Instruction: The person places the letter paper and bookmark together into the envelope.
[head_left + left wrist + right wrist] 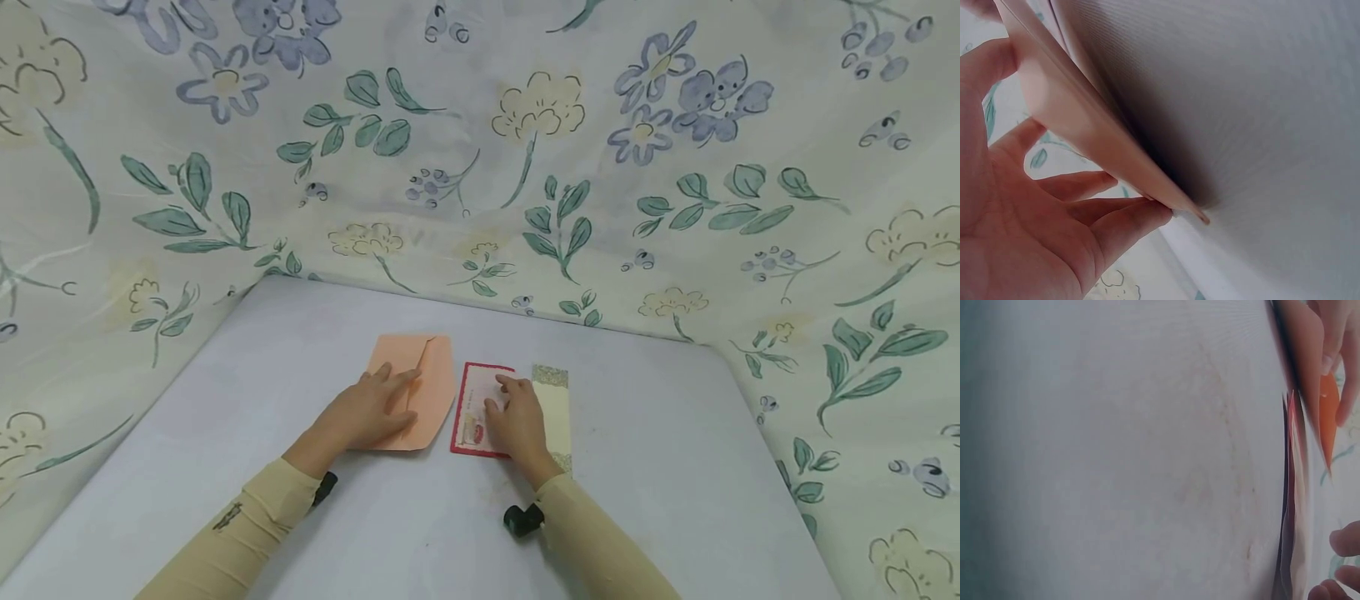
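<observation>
A peach paper envelope [437,398] lies on the white table, its flap side up. Spread over it, my left hand [367,410] touches the paper with its fingertips. The left wrist view shows those fingers [1129,228] against the envelope [1079,119], whose far edge tapers to a thin fold. To its right is a red-bordered card [474,392] with a small picture low on it. My right hand [519,421] is over this card, fingers loosely bent and holding nothing. Partly behind that hand lies a cream strip of paper [557,412] with glittery ends.
White table surface [660,467] surrounds the papers. Floral cloth [450,167] hangs behind the table and along both sides. A black wrist camera [522,521] sits under the right wrist, and another black piece [324,488] shows by the left.
</observation>
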The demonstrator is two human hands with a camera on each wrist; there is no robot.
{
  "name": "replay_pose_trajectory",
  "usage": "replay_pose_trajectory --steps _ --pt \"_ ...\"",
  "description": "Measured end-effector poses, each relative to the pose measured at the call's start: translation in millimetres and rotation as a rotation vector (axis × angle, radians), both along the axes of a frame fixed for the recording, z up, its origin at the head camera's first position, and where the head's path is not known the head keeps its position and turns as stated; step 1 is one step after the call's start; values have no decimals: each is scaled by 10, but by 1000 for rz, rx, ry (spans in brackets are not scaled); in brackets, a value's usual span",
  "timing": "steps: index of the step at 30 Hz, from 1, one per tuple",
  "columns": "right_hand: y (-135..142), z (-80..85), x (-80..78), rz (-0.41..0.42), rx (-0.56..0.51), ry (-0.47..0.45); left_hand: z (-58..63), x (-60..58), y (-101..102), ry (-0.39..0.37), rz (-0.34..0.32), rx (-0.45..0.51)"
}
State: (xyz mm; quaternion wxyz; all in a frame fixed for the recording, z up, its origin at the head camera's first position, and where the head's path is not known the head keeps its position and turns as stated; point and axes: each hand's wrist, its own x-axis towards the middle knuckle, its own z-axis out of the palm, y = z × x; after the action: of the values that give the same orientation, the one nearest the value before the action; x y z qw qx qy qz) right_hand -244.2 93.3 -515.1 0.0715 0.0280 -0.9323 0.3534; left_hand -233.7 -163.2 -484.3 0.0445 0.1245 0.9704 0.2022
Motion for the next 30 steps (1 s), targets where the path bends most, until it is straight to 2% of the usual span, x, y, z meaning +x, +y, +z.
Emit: replay_pose_trajectory --steps 7,16,23,30 --pt "38 1 -3 -45 -23 -9 -32 -17 -4 1 0 0" --pt "64 -8 9 -50 -28 -18 -24 -13 -4 -1 -3 5" --pt "62 37 50 -58 -10 -76 -35 -9 -18 2 -6 11" --pt "61 40 56 -73 27 -94 -34 -6 -14 -4 -5 15"
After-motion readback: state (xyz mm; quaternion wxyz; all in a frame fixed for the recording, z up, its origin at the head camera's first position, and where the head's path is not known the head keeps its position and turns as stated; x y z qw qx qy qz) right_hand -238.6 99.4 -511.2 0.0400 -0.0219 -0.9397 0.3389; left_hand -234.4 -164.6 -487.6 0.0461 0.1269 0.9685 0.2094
